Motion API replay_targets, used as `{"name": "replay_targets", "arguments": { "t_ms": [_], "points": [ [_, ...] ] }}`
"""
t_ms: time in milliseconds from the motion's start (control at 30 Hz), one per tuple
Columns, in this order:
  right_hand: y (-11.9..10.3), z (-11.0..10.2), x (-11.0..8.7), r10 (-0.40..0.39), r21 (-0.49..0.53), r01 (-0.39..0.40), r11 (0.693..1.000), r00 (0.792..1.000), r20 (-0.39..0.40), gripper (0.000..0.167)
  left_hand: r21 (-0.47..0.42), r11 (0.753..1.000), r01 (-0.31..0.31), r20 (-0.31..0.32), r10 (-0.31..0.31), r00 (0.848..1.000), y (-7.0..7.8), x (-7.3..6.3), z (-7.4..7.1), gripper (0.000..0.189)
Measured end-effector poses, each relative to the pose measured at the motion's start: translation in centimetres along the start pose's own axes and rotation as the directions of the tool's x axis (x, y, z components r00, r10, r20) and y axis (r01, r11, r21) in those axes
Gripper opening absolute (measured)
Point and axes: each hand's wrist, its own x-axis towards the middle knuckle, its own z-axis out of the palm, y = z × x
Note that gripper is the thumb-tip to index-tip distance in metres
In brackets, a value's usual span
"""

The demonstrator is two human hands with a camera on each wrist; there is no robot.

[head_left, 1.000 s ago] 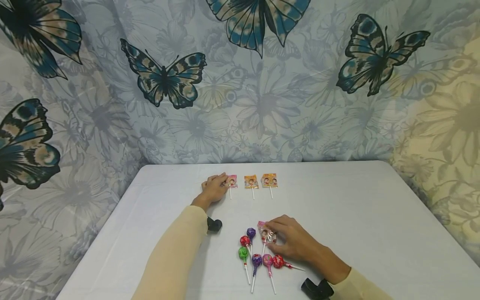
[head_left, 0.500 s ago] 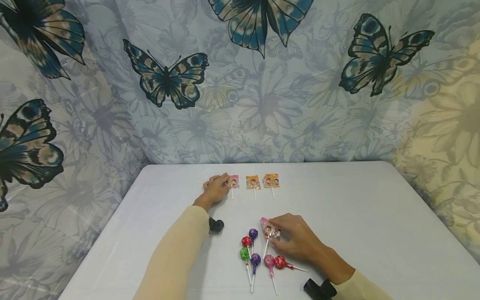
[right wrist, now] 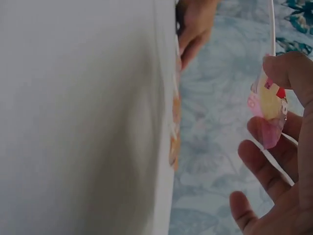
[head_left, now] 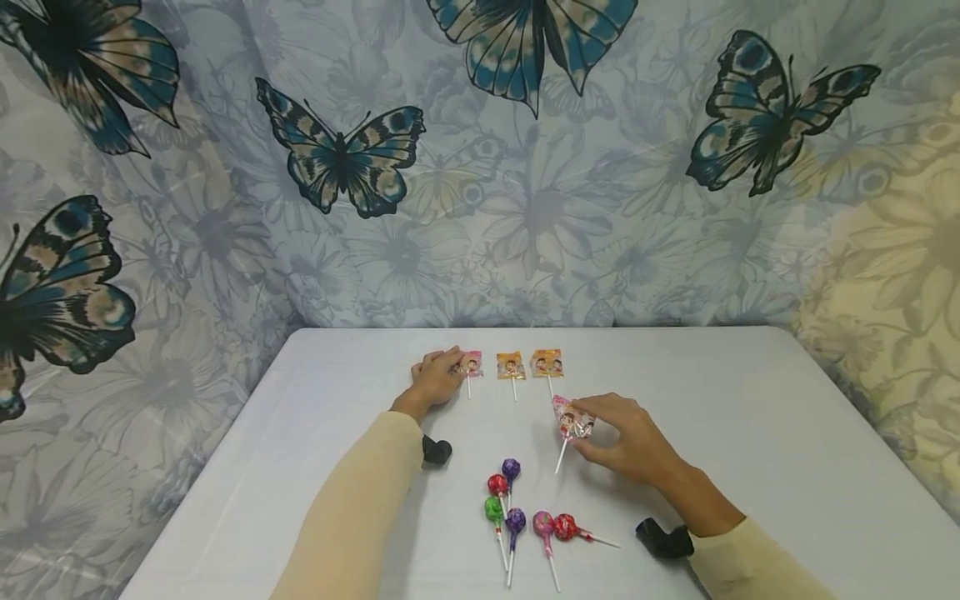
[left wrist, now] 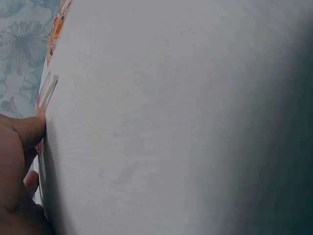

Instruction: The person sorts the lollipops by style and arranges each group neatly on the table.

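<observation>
My right hand (head_left: 628, 437) pinches a flat lollipop in a clear pink wrapper (head_left: 574, 420) between thumb and fingers, raised over the table's middle. In the right wrist view its white stick points up past the thumb, and the other fingers are spread loosely. At the back of the table my left hand (head_left: 437, 379) rests on the left side of another pink-wrapped lollipop (head_left: 472, 364), covering part of it. The left wrist view has the thumb (left wrist: 32, 131) against that wrapper. To its right lie two orange-wrapped lollipops, one (head_left: 511, 366) nearer and one (head_left: 547, 363) farther along.
Several round lollipops lie loosely grouped at the front: purple (head_left: 515, 522), green (head_left: 492, 509), red (head_left: 565, 526) and pink (head_left: 543, 523) among them. They rest on a white table (head_left: 337, 375). Butterfly-patterned cloth (head_left: 525, 250) hangs behind its back edge.
My right hand has lifted the pink-wrapped lollipop from among the round ones and carried it back and to the right. The left hand has stayed in place at the row.
</observation>
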Motion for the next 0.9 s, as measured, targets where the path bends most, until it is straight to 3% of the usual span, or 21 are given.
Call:
{"name": "replay_targets", "arguments": {
  "t_ms": [433,733,900],
  "points": [
    [4.9,-2.5,2.1,0.038,-0.034,-0.038,0.999,0.999,-0.004,0.055,0.027,1.0,0.002,-0.009,-0.002,1.0,-0.4,0.3,0.4,0.049],
    [7.3,-2.9,3.5,0.118,-0.053,-0.115,0.992,0.992,0.05,0.052,0.029,1.0,-0.002,-0.017,0.002,1.0,-0.5,0.4,0.3,0.048],
    [8.2,-2.7,4.3,0.181,-0.063,-0.175,0.983,0.976,0.117,0.05,0.027,1.0,-0.012,-0.015,0.013,1.0,-0.5,0.4,0.3,0.049]
  ]
}}
